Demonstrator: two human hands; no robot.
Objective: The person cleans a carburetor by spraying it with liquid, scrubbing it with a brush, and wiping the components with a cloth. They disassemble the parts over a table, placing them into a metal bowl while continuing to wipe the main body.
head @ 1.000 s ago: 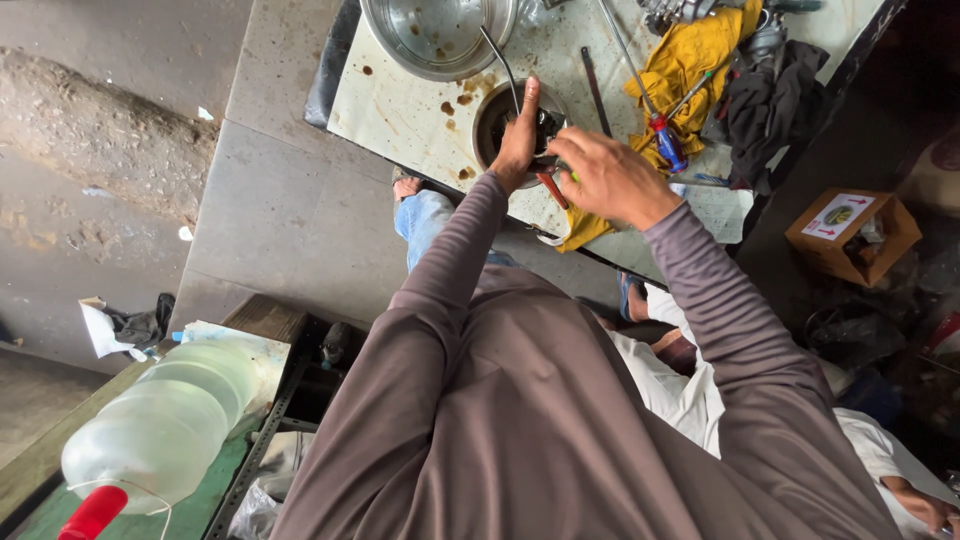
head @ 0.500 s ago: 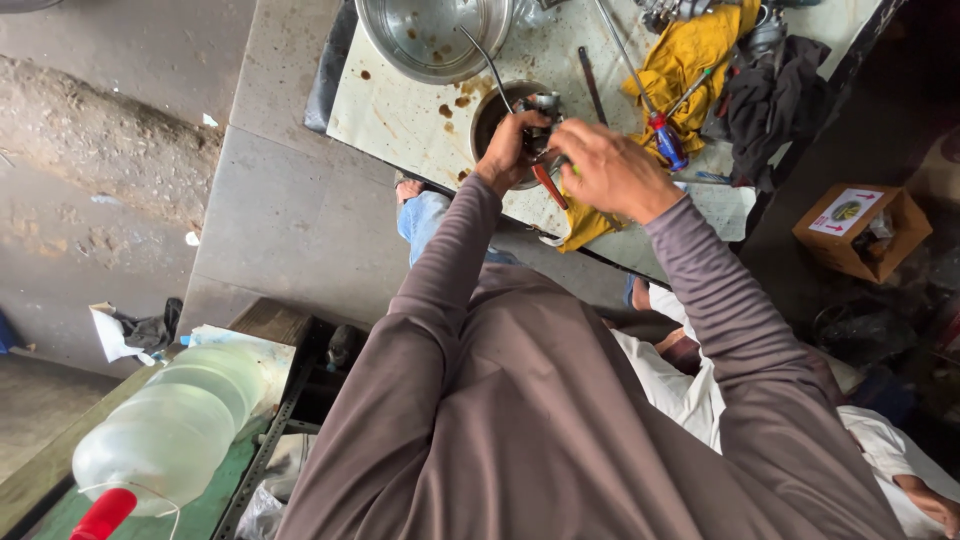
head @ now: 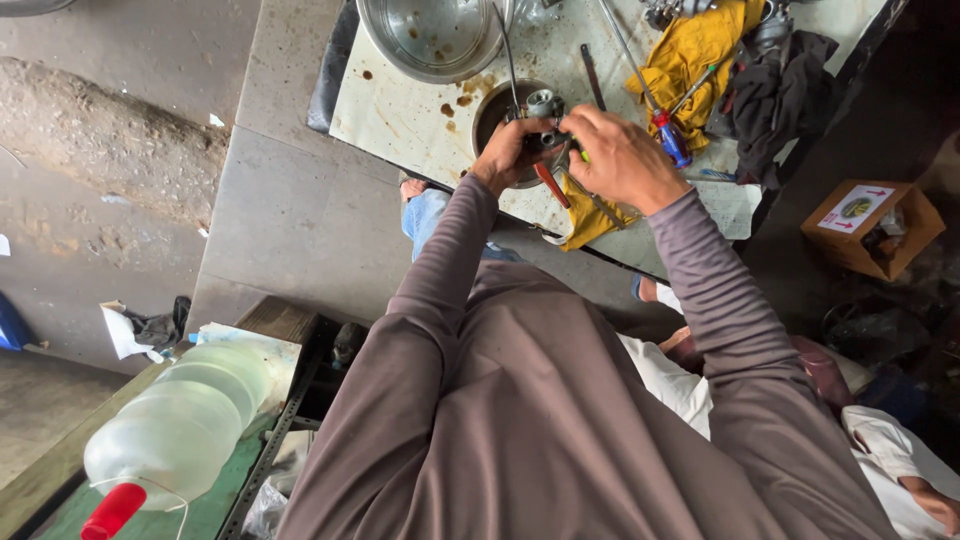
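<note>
While we look straight down from a head camera, our two hands meet over a stained white table (head: 400,110) at about twelve o'clock in the view. Our left hand (head: 510,150) is closed around a small grey metal part (head: 545,105), holding it just above a dark round dish (head: 492,112). Our right hand (head: 620,155) curls its fingers around a red-handled screwdriver (head: 550,185), whose handle pokes down toward six o'clock between the two hands.

To do this well, we judge that the left hand should keep the part steady over the dish so anything loose drops into it, while the right hand keeps the tool squarely in line with the fastener and turns without slipping.

At eleven o'clock sits a large steel bowl (head: 435,35), cut off by the top edge. At one o'clock lies a yellow rag (head: 700,45), a blue-handled tool (head: 672,140) and a dark cloth (head: 775,90). A cardboard box (head: 870,225) rests on the floor at three o'clock, and a clear plastic jug (head: 180,425) with a red cap lies at eight o'clock.

Our fingers hide the tool's tip and most of the metal part, so we cannot tell what the tip meets. Our own brown sleeves and torso cover the lower middle of the view.
</note>
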